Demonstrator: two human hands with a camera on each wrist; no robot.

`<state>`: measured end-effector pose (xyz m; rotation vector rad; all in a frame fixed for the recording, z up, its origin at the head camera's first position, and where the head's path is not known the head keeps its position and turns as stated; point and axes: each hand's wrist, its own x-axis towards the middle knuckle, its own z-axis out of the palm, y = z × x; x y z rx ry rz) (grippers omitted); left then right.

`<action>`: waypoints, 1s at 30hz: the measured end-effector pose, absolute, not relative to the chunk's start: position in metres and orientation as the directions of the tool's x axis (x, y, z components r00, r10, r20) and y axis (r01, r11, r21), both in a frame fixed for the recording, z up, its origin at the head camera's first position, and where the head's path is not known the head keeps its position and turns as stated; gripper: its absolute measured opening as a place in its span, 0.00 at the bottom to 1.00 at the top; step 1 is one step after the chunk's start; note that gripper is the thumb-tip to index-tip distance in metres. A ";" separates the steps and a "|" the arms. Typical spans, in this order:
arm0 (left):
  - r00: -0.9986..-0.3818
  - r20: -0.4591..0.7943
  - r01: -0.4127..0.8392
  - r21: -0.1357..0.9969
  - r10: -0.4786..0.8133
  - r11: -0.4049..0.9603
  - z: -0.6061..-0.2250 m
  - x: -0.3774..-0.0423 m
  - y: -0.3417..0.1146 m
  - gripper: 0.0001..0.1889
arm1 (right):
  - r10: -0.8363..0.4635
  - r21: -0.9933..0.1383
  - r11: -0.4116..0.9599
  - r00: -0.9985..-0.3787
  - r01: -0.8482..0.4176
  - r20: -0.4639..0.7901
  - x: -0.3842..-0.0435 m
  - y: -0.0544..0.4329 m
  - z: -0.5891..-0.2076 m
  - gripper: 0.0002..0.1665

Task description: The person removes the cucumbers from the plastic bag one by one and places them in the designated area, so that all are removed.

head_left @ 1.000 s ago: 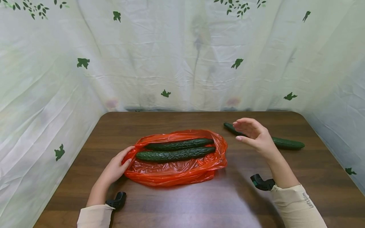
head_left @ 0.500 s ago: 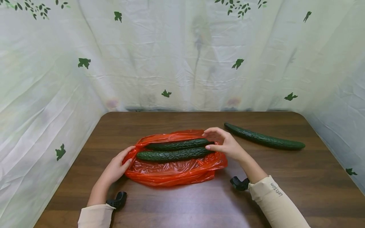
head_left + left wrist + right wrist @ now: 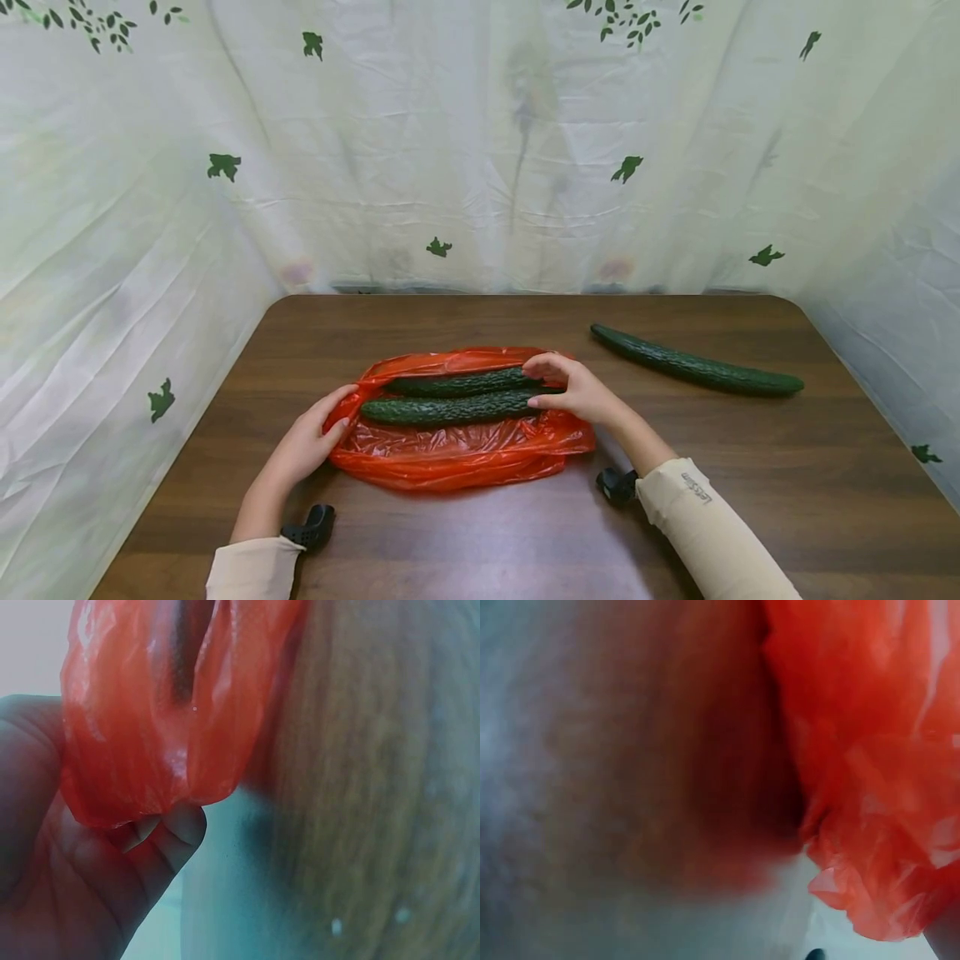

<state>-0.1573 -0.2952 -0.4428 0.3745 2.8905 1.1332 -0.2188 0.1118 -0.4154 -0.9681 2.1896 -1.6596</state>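
Note:
Two long dark green cucumbers, a front one point(image 3: 442, 409) and a rear one point(image 3: 457, 383), lie side by side in the mouth of a red plastic bag point(image 3: 450, 471). My left hand point(image 3: 303, 446) holds the bag's left end; in the left wrist view its thumb and fingers lie around the red film point(image 3: 142, 750). Over the cucumbers' right ends is my right hand point(image 3: 581, 392), fingers curved and thumb spread apart from them. Whether it touches the cucumbers cannot be told. The right wrist view shows mostly crumpled bag point(image 3: 877, 772), with that hand barely visible.
A third cucumber point(image 3: 697, 369) lies outside the bag at the back right of the brown wooden table point(image 3: 480, 542). Pale curtains point(image 3: 480, 167) with leaf prints stand behind the table and along both sides. Each wrist carries a small black camera point(image 3: 311, 527).
My right hand has moved left from above the third cucumber to the bag's right end, over the two cucumbers. The left hand keeps its place on the bag.

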 end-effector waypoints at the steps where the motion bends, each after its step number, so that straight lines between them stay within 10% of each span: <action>1: -0.971 0.074 0.217 0.672 0.227 0.708 -0.443 -0.158 -0.295 0.27 | -0.624 -0.917 0.157 -0.756 -0.367 0.196 -0.222 0.113 -0.421 0.26; 30: -0.973 0.057 0.201 0.676 0.222 0.709 -0.444 -0.158 -0.294 0.27 | -0.628 -0.744 0.503 -0.778 -0.440 0.036 -0.233 0.109 -0.455 0.25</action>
